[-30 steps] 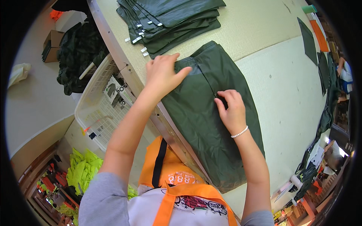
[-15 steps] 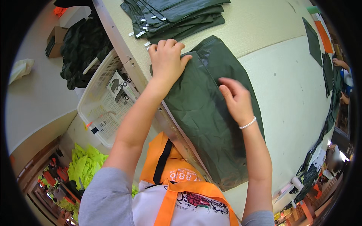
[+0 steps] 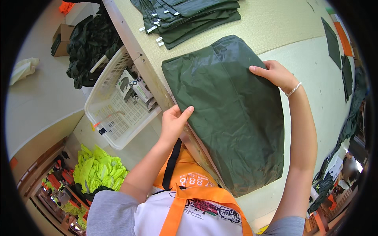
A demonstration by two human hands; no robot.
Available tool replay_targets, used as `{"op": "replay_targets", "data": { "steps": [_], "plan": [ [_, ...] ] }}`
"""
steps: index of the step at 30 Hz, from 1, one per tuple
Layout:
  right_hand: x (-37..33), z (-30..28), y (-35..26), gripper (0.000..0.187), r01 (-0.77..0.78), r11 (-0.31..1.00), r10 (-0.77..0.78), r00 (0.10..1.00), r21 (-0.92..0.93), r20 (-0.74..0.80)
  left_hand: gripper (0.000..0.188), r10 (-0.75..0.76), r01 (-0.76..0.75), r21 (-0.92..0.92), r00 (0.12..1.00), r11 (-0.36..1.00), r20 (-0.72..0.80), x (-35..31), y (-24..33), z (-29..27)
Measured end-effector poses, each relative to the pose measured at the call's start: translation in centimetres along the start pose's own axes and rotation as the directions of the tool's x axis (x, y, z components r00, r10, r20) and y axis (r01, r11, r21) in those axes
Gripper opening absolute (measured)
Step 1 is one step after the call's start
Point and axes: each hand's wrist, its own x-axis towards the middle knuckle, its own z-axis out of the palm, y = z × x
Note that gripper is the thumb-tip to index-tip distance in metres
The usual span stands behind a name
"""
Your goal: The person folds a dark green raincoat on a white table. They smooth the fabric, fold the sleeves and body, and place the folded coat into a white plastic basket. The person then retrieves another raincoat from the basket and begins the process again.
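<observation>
A folded dark green garment (image 3: 232,118) of shiny, creased cloth lies on the pale table, its near left edge along the table's metal rim. At its left edge, my left hand (image 3: 175,124) has the thumb on top and the fingers curled at the border. My right hand (image 3: 277,76), with a beaded bracelet on the wrist, holds the upper right edge, thumb on top and the other fingers partly hidden beneath. Beyond it lies a stack of similar folded green garments (image 3: 197,23) with small white labels.
A white plastic basket (image 3: 112,129) with printed packets hangs beside the table's left edge. Dark crumpled cloth (image 3: 92,47) and a cardboard box (image 3: 63,39) lie past it. Bright yellow garments (image 3: 98,169) are heaped below. More dark cloth (image 3: 346,78) lies along the far right edge.
My left hand has moved from the garment's top left corner down to its left edge. My right hand has gone from its middle to the upper right edge. The top now lies smoother.
</observation>
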Motion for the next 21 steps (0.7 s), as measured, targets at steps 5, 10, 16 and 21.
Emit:
{"op": "replay_targets", "data": {
  "steps": [5,10,16,21],
  "plan": [
    [-0.6,-0.2,0.1,0.043,0.150,0.810,-0.288,0.944,0.567,0.162,0.021,0.167,-0.170,-0.108,0.985,0.980,-0.031,-0.7,1.8,1.3],
    [3.2,1.5,2.0,0.052,0.080,0.939,-0.091,0.996,0.334,0.016,0.046,0.147,-0.085,0.505,0.986,0.859,-0.084,2.9,1.1,-0.4],
    [3.5,1.3,2.2,0.053,0.027,0.938,-0.055,0.996,0.347,0.070,0.054,0.246,-0.234,0.234,0.969,0.943,-0.022,5.1,1.2,-0.7],
    [2.9,0.0,2.3,0.046,-0.016,0.844,-0.118,0.969,0.536,0.215,0.044,-0.003,0.001,0.014,0.997,1.000,0.083,7.3,3.2,-1.7]
  ]
}}
